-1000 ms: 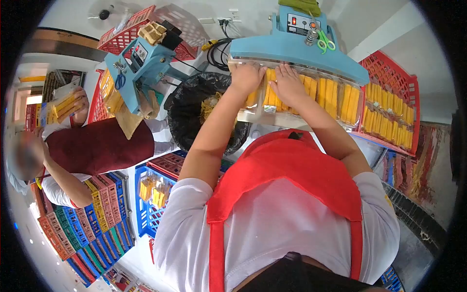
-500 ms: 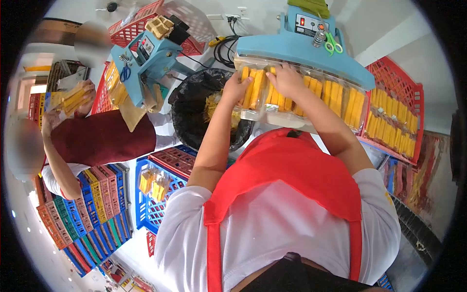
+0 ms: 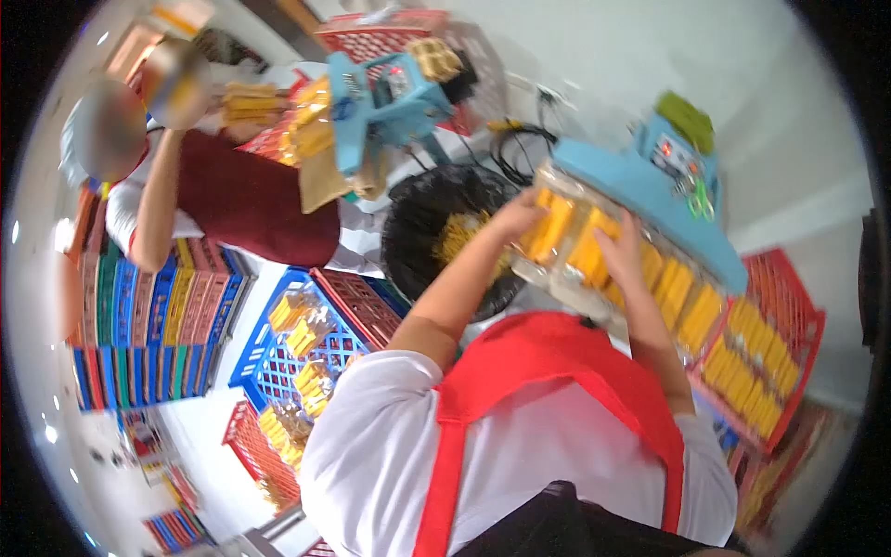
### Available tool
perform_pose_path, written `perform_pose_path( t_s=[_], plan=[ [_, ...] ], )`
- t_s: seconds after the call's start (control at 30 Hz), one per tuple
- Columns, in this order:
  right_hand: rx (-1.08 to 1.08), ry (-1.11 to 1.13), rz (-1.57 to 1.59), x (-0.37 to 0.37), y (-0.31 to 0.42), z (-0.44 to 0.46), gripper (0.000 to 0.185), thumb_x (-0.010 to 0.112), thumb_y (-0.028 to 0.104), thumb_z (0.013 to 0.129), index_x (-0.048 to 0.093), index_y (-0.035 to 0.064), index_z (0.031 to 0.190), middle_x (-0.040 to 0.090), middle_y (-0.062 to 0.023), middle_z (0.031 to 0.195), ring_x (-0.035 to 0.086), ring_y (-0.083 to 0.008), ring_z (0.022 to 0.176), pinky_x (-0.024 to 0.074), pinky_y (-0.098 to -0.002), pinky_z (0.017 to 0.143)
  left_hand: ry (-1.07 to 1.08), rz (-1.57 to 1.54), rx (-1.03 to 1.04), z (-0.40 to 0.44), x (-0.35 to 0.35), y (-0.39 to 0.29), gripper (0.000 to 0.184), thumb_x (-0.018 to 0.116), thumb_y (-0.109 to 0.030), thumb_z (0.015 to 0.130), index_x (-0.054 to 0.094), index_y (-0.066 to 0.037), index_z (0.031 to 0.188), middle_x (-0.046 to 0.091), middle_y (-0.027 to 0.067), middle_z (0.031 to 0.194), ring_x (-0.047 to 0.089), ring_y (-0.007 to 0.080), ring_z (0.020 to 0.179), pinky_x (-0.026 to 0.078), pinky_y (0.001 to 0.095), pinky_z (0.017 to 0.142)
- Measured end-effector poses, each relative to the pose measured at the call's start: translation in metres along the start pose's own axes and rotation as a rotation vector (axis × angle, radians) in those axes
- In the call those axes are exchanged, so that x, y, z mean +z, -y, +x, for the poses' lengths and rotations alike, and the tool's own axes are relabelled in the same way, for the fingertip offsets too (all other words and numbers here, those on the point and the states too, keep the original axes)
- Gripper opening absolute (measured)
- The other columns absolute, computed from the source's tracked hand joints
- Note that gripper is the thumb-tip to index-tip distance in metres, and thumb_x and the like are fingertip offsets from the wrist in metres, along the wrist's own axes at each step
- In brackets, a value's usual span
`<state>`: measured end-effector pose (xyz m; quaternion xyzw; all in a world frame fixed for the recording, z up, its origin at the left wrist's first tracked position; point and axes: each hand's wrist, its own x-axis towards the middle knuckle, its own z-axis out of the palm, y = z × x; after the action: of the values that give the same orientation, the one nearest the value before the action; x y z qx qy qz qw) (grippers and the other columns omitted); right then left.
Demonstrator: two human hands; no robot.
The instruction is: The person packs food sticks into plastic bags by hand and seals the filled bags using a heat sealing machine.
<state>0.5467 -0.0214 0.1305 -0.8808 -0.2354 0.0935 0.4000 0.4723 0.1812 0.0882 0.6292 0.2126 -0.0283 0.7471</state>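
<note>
A row of clear plastic bags of yellow sticks [image 3: 673,290] lies along the front of a light blue sealing machine [image 3: 650,218]. My left hand [image 3: 520,215] is closed on the edge of the leftmost bag [image 3: 549,227]. Bent around the side of the neighbouring bag [image 3: 590,252], my right hand [image 3: 626,251] has its thumb on the bag's face. The bags' upper ends lie close against the machine. Motion blur hides the exact finger contact.
A black-lined bin [image 3: 408,223] with yellow scraps stands to the left. Beyond it are a second blue machine [image 3: 390,102] and a co-worker in a maroon apron [image 3: 255,195] holding a bag. A red crate [image 3: 806,325] of bags is at right; a blue crate [image 3: 269,339] is lower left.
My view has swung left and tilted, bringing more crates into sight. My right hand has shifted along the second bag; my left hand stays at the leftmost one.
</note>
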Motion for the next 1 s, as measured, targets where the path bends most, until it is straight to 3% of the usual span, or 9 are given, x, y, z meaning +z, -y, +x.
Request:
perform_pose_path(
  t_s=[0.03,0.1,0.23,0.5,0.63,0.7,0.83,0.93,1.0],
  plan=[
    [0.203,0.066,0.391,-0.009,0.011,0.000,0.064,0.058,0.022,0.074,0.028,-0.0060,0.124,0.028,-0.0216,0.129,0.025,-0.0299,0.121,0.0202,-0.0352,0.099,-0.021,0.236,0.033,0.015,-0.012,0.016,0.045,0.055,-0.013,0.077,0.040,-0.006,0.119,0.051,0.0102,0.108,0.050,0.0198,0.095,0.042,0.0328,0.081],
    [0.356,0.089,0.722,-0.024,0.034,0.002,0.067,0.059,0.018,0.074,0.024,-0.0075,0.125,0.030,-0.0211,0.128,0.029,-0.0272,0.119,0.0207,-0.0358,0.099,-0.010,0.133,0.092,0.029,-0.016,0.032,0.048,0.053,-0.010,0.075,0.039,-0.005,0.121,0.048,0.0088,0.113,0.045,0.0196,0.104,0.036,0.0319,0.088],
    [0.431,0.138,0.719,-0.014,0.010,0.025,0.062,0.058,0.018,0.075,0.028,-0.0077,0.123,0.033,-0.0202,0.126,0.031,-0.0258,0.117,0.0212,-0.0352,0.098,0.177,-0.312,0.035,-0.005,0.004,-0.017,0.046,0.046,0.000,0.075,0.036,-0.005,0.120,0.048,0.0085,0.113,0.047,0.0192,0.104,0.037,0.0318,0.089],
    [0.374,0.220,0.873,0.028,-0.052,0.042,0.053,0.055,0.015,0.076,0.034,-0.0057,0.120,0.038,-0.0192,0.122,0.038,-0.0247,0.112,0.0290,-0.0339,0.093,0.266,-0.285,-0.027,0.016,0.001,-0.005,0.047,0.045,-0.001,0.074,0.036,-0.005,0.120,0.051,0.0086,0.107,0.051,0.0192,0.098,0.041,0.0323,0.083],
    [0.408,0.157,0.899,0.011,-0.001,0.022,0.048,0.052,0.009,0.077,0.035,-0.0067,0.119,0.041,-0.0185,0.118,0.044,-0.0237,0.105,0.0368,-0.0321,0.087,0.152,-0.272,-0.091,-0.005,0.010,-0.026,0.054,0.049,-0.001,0.074,0.032,-0.010,0.125,0.051,0.0101,0.109,0.053,0.0240,0.094,0.043,0.0360,0.080],
    [0.372,0.176,0.945,0.001,0.030,0.015,0.047,0.052,0.010,0.077,0.037,-0.0055,0.118,0.042,-0.0179,0.115,0.044,-0.0243,0.103,0.0385,-0.0330,0.085,0.135,-0.206,-0.040,0.003,0.005,-0.015,0.038,0.048,-0.003,0.075,0.043,-0.003,0.112,0.054,0.0091,0.102,0.055,0.0220,0.089,0.045,0.0338,0.078],
    [0.299,0.072,0.491,0.009,0.036,0.005,0.051,0.054,0.014,0.075,0.037,-0.0071,0.118,0.037,-0.0189,0.122,0.039,-0.0243,0.111,0.0320,-0.0317,0.091,0.189,-0.314,-0.014,0.001,0.001,-0.011,0.037,0.044,-0.001,0.076,0.041,-0.003,0.114,0.051,0.0123,0.108,0.053,0.0231,0.096,0.043,0.0354,0.083],
    [0.318,0.146,0.445,0.013,0.016,-0.001,0.055,0.056,0.017,0.074,0.036,-0.0076,0.118,0.034,-0.0210,0.125,0.036,-0.0263,0.113,0.0309,-0.0328,0.092,0.258,-0.379,-0.079,-0.007,0.005,-0.011,0.042,0.043,0.000,0.077,0.037,-0.004,0.118,0.049,0.0126,0.112,0.052,0.0234,0.098,0.043,0.0350,0.084],
    [0.172,-0.037,0.266,0.026,0.005,-0.008,0.053,0.055,0.019,0.073,0.038,-0.0076,0.116,0.032,-0.0220,0.127,0.034,-0.0296,0.115,0.0297,-0.0344,0.093,0.143,-0.350,-0.082,-0.018,0.012,-0.021,0.047,0.043,0.000,0.077,0.033,-0.005,0.123,0.047,0.0123,0.115,0.051,0.0235,0.100,0.043,0.0344,0.084]
  ],
)
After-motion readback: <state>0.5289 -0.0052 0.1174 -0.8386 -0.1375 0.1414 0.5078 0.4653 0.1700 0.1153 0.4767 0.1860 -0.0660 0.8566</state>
